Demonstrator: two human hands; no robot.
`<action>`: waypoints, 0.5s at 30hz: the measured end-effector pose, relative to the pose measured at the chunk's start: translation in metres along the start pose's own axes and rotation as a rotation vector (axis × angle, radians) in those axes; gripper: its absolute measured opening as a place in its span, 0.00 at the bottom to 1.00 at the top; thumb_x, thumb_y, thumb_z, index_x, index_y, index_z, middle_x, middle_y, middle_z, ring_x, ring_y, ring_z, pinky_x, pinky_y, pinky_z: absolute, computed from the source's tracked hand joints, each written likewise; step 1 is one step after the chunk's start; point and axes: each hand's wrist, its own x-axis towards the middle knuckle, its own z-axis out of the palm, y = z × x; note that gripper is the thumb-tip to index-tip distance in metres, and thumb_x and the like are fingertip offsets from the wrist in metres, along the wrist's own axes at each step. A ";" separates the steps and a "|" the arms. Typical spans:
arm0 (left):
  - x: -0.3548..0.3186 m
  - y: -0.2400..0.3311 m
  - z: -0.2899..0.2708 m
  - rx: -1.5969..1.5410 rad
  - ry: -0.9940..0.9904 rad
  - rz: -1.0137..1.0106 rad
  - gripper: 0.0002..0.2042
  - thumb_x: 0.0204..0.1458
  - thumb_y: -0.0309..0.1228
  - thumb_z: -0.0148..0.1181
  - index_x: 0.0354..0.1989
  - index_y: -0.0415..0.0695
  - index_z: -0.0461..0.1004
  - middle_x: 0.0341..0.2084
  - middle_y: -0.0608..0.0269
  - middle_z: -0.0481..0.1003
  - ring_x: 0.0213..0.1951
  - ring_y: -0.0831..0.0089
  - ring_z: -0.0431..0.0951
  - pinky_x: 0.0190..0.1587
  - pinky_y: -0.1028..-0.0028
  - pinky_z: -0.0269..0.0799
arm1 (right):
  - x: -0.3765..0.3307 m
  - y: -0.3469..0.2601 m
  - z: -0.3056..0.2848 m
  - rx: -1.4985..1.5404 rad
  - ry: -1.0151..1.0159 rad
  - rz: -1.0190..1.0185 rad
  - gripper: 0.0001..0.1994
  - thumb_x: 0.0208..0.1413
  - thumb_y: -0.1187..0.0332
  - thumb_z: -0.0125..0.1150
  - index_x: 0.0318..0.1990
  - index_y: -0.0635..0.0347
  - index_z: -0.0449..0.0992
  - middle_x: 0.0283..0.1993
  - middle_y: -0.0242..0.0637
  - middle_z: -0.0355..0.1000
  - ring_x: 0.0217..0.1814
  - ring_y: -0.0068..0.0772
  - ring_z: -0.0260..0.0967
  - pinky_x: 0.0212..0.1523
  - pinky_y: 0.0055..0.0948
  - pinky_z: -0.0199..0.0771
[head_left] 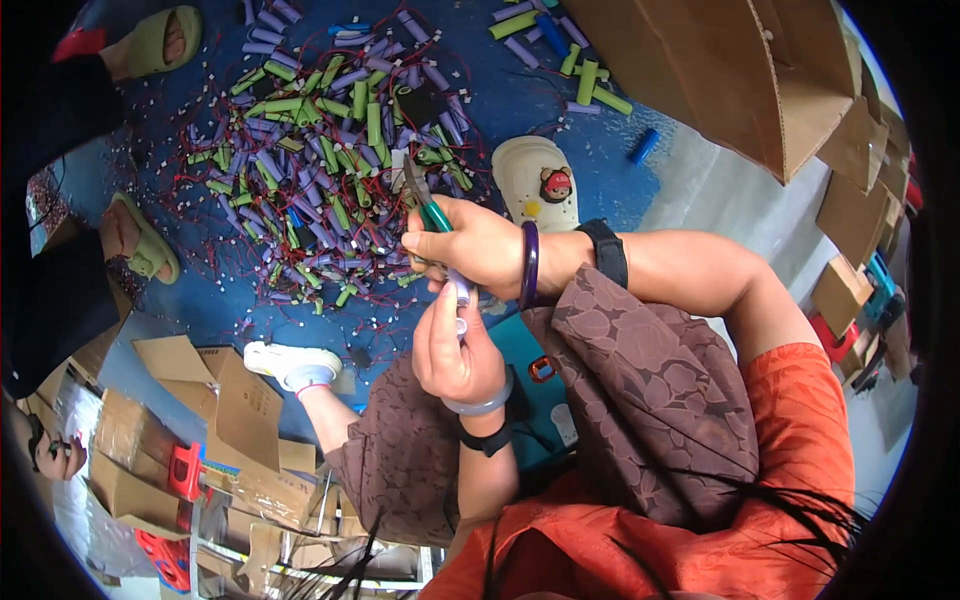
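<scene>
My right hand (478, 252) is closed round green-handled cutting pliers (435, 216), whose metal jaws point toward the heap. Just below it, my left hand (452, 362) is closed on light purple cylindrical battery cells (461, 328); one end shows between the fingers and another cell reaches up to the right hand. Their far ends are hidden by the fingers. Beyond the pliers, a large heap of purple and green battery cells (374, 125) with thin red wires and small white connectors lies on the blue floor (215, 335).
A white clog (535, 180) stands beside the heap. More loose cells (590, 80) lie near a large cardboard box (700, 60) at the far right. Another person's feet in green sandals (150, 240) are at the left. Opened cartons (245, 410) stand at the lower left.
</scene>
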 end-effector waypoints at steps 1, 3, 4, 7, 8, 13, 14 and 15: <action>-0.003 0.002 0.001 -0.061 0.002 0.027 0.13 0.48 0.20 0.67 0.44 0.37 0.78 0.36 0.51 0.79 0.35 0.63 0.78 0.38 0.69 0.74 | 0.000 -0.005 0.000 0.081 0.013 0.032 0.07 0.62 0.69 0.57 0.41 0.57 0.65 0.31 0.31 0.68 0.29 0.21 0.64 0.30 0.24 0.69; -0.006 0.006 -0.008 -0.050 -0.005 0.034 0.14 0.47 0.18 0.67 0.43 0.37 0.78 0.35 0.52 0.77 0.36 0.62 0.78 0.38 0.69 0.74 | 0.005 0.001 -0.004 0.160 0.028 0.003 0.07 0.62 0.68 0.57 0.41 0.56 0.64 0.31 0.32 0.67 0.27 0.21 0.64 0.28 0.25 0.70; -0.008 0.010 -0.018 -0.100 -0.023 0.076 0.13 0.47 0.18 0.67 0.43 0.37 0.77 0.35 0.52 0.77 0.36 0.61 0.78 0.38 0.69 0.74 | 0.012 0.002 -0.010 0.181 0.076 -0.010 0.07 0.62 0.67 0.57 0.39 0.58 0.65 0.28 0.32 0.67 0.24 0.22 0.64 0.24 0.26 0.69; -0.001 0.012 -0.027 -0.157 -0.037 0.144 0.12 0.49 0.16 0.64 0.43 0.36 0.76 0.38 0.52 0.75 0.37 0.63 0.77 0.38 0.71 0.75 | 0.021 0.004 -0.023 0.064 0.062 -0.124 0.09 0.60 0.64 0.58 0.35 0.58 0.67 0.25 0.31 0.67 0.21 0.20 0.62 0.21 0.25 0.65; -0.001 0.007 -0.026 -0.273 0.003 0.041 0.12 0.49 0.16 0.63 0.44 0.36 0.75 0.40 0.52 0.74 0.38 0.65 0.76 0.38 0.73 0.76 | 0.017 0.005 -0.025 -0.109 0.039 -0.113 0.10 0.59 0.63 0.60 0.35 0.59 0.68 0.25 0.30 0.67 0.22 0.20 0.62 0.23 0.25 0.65; -0.001 -0.016 -0.025 -0.299 -0.062 0.066 0.15 0.51 0.15 0.61 0.48 0.37 0.74 0.46 0.49 0.73 0.40 0.70 0.76 0.34 0.79 0.76 | 0.013 0.017 -0.049 -0.789 -0.177 -0.441 0.12 0.52 0.65 0.69 0.36 0.61 0.72 0.31 0.29 0.69 0.36 0.20 0.65 0.40 0.26 0.67; -0.004 -0.018 -0.031 -0.286 -0.103 0.010 0.16 0.51 0.14 0.60 0.49 0.38 0.74 0.48 0.48 0.73 0.38 0.71 0.76 0.33 0.79 0.76 | 0.009 0.014 -0.049 -0.742 -0.198 -0.331 0.13 0.50 0.67 0.70 0.37 0.61 0.72 0.32 0.29 0.70 0.37 0.20 0.65 0.41 0.26 0.68; -0.004 -0.021 -0.032 -0.283 -0.100 0.008 0.16 0.51 0.14 0.60 0.49 0.38 0.74 0.48 0.48 0.73 0.38 0.71 0.76 0.33 0.79 0.76 | 0.008 0.011 -0.048 -0.742 -0.203 -0.330 0.13 0.50 0.67 0.70 0.37 0.61 0.72 0.32 0.29 0.70 0.37 0.20 0.65 0.41 0.26 0.68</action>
